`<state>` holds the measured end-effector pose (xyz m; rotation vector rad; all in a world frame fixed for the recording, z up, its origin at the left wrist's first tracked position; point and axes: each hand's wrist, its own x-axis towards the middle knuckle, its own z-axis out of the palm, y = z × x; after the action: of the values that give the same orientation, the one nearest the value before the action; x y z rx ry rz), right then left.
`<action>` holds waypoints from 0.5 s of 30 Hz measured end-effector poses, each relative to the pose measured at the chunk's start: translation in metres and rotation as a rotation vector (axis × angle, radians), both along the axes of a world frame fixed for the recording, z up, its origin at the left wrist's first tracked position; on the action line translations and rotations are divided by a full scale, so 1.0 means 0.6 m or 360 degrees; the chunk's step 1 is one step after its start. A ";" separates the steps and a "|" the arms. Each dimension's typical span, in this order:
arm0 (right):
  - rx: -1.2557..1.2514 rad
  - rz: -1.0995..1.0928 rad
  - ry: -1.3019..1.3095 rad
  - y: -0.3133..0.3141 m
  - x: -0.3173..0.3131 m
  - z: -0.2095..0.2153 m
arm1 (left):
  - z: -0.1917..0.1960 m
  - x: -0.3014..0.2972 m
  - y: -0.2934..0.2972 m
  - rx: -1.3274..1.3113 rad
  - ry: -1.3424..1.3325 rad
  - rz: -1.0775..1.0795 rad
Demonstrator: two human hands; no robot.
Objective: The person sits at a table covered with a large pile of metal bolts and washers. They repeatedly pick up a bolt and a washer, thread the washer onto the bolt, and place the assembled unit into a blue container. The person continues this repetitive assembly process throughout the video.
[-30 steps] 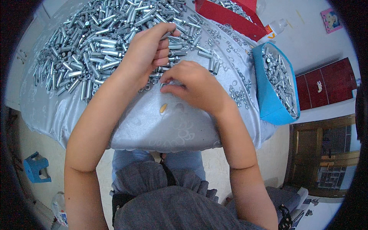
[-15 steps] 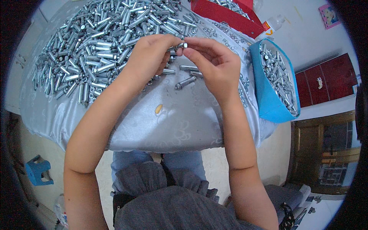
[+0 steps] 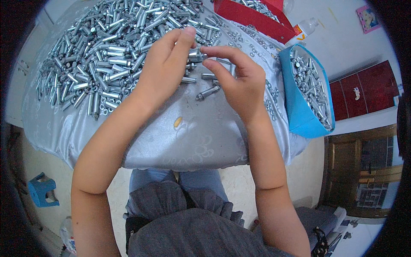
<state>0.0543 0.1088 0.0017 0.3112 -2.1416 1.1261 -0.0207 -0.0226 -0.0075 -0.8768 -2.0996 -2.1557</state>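
Over the table, my left hand (image 3: 165, 64) is closed around a silver expansion bolt (image 3: 195, 55), its thumb pointing away from me. The bolt lies nearly level, and its right end sticks out of that hand. My right hand (image 3: 242, 75) pinches this end between thumb and forefinger; any small part between those fingertips is too small to make out. Below the hands, several loose expansion bolts (image 3: 207, 93) lie on the cloth. A large heap of similar bolts (image 3: 115, 55) spreads to the left and far side.
A blue bin (image 3: 295, 115) full of bolts stands at the right edge of the table. Farther back are a red box (image 3: 252, 19) with metal parts and a white bottle (image 3: 305, 29). Small nuts and washers (image 3: 257, 45) are scattered on the silvery tablecloth (image 3: 171, 145).
My left hand has turned, its thumb now raised and pointing away. My right fingers have shifted slightly left and down along the bolt's end and spread a little.
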 end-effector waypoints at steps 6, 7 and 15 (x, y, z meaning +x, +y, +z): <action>-0.0160 0.0016 -0.0234 -0.004 0.004 0.003 | 0.010 0.005 -0.001 -0.0083 0.0006 -0.0049; -0.0244 0.0042 -0.0343 -0.003 0.006 0.005 | 0.005 0.004 0.001 -0.0108 -0.0024 -0.0053; -0.0576 0.0197 -0.0427 -0.008 0.005 0.006 | -0.005 -0.005 0.007 -0.0023 -0.0037 -0.0025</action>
<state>0.0570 0.1038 0.0053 0.1320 -2.1090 1.6774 -0.0238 -0.0182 -0.0107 -0.8762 -2.1292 -2.1715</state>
